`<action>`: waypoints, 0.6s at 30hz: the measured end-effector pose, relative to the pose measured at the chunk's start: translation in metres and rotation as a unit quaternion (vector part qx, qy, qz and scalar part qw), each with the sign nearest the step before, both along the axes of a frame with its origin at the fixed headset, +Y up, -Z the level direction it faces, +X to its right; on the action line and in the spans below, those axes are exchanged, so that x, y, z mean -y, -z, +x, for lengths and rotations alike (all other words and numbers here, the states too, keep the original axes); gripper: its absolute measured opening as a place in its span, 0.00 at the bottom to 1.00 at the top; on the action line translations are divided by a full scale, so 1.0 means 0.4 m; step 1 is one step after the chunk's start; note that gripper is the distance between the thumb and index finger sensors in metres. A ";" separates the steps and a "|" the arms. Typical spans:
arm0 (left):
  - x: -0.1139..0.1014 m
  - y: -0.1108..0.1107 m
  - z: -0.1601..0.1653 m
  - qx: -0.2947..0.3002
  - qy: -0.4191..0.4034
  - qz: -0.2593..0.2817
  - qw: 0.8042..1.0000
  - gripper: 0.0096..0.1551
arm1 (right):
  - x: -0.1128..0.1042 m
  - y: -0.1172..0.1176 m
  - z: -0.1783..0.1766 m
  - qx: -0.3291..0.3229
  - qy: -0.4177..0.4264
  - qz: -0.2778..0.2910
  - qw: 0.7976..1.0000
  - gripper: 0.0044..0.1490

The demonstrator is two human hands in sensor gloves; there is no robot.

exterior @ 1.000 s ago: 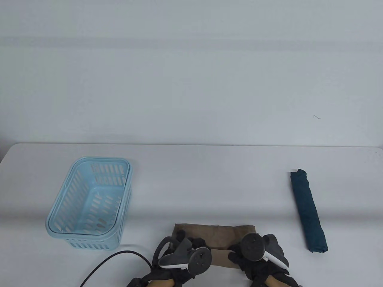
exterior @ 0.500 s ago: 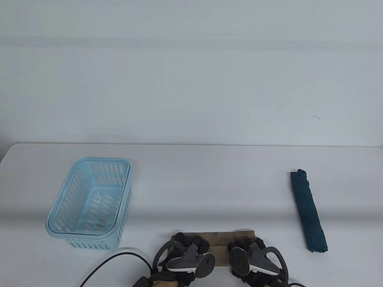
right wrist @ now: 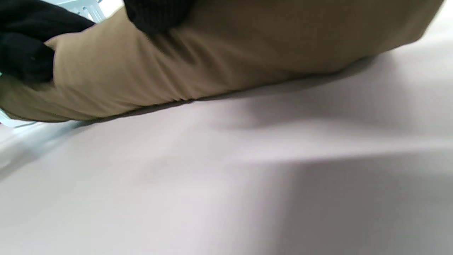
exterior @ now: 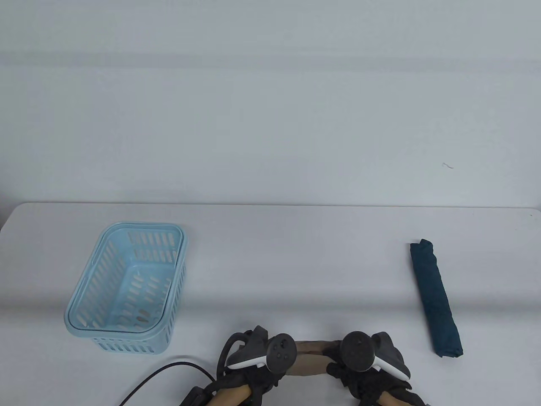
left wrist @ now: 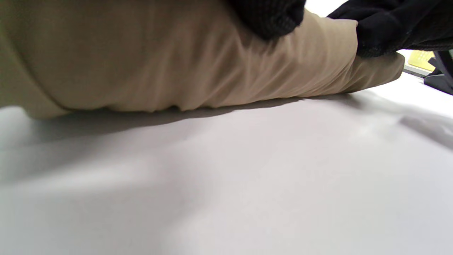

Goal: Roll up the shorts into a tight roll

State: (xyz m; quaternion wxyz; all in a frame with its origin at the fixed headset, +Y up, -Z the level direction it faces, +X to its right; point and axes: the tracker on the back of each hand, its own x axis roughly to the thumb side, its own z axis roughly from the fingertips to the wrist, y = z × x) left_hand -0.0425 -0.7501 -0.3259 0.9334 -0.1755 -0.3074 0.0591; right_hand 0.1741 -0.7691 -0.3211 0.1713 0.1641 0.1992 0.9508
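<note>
The left hand (exterior: 258,359) and the right hand (exterior: 367,363) both rest on the tan shorts (exterior: 310,357), one at each end of the bundle, gloved fingers curled over its top; the wrist views show fingertips (left wrist: 269,17) pressing into the fabric, so each hand is clamped on the cloth rather than spread flat. The shorts lie well to the right of the pale blue slotted basket (exterior: 127,287) and nearer the front of the desk (exterior: 296,262), already gathered into a thick, rounded cylinder with no flat panel showing beyond the hands.

By my judgement the rolling is in its last turn or just finished. The next move calls for even pressure from both ends at once, to snug the final wrap without letting one side telescope, then a check that the loose edge sits underneath.

A dark teal rolled garment (exterior: 435,298) lies farther right of the basket than the shorts. A black cable (exterior: 169,370) curls just in front of the basket. The desk is smooth and white, backed by a plain pale wall (exterior: 270,105).
</note>
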 end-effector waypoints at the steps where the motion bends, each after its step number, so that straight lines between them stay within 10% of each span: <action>1: 0.000 0.000 0.000 -0.003 0.000 -0.004 1.000 0.34 | -0.001 0.002 0.002 0.001 0.007 -0.008 1.000 0.36; 5: 0.002 0.000 0.001 -0.001 0.009 -0.037 0.999 0.33 | 0.000 0.008 0.012 0.024 0.034 -0.052 0.998 0.35; 12: 0.007 0.022 0.019 -0.051 0.049 -0.039 0.997 0.34 | 0.008 0.016 0.007 0.080 0.003 0.028 0.996 0.36; 18: 0.029 0.064 0.048 -0.088 0.138 0.033 0.986 0.33 | 0.031 0.053 -0.008 0.104 -0.047 0.022 0.993 0.38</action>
